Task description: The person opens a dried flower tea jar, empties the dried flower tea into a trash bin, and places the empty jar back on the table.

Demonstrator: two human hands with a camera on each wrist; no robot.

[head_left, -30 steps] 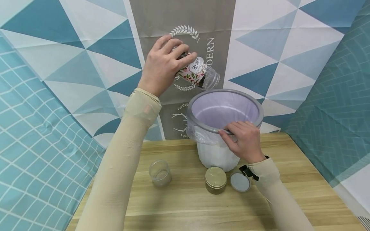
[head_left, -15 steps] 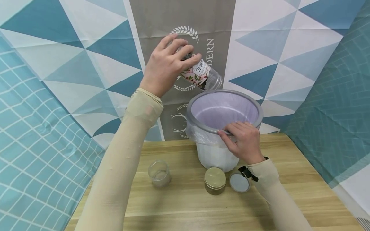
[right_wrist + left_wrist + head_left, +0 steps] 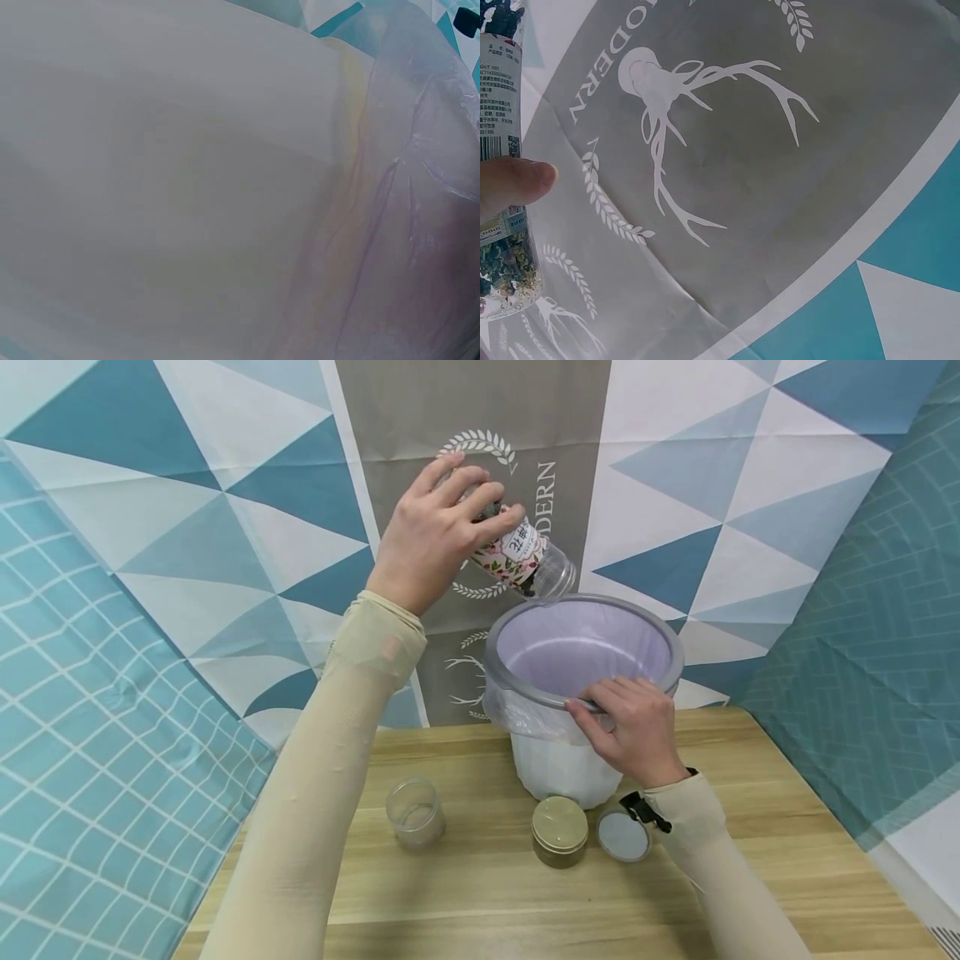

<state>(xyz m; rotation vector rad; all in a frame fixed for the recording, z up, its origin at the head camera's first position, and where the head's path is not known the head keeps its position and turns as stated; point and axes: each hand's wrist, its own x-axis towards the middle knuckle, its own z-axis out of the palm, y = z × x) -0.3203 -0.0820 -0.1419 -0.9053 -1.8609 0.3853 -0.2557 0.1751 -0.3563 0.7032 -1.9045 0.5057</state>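
Grey rim (image 3: 491, 650) of the white bin (image 3: 558, 768) gripped by my right hand (image 3: 633, 727), probably for steadiness, while my left hand (image 3: 435, 535), fingers curled round the clear jar (image 3: 513, 550), holds it tilted mouth-down near the rim, seemingly aimed inward.

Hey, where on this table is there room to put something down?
The widest bare stretch of table is in front of the clear cup and gold tin. Another lies between those two, and a third right of the right forearm. It's crowded at the foot of the bin, where the tin and grey disc sit close.
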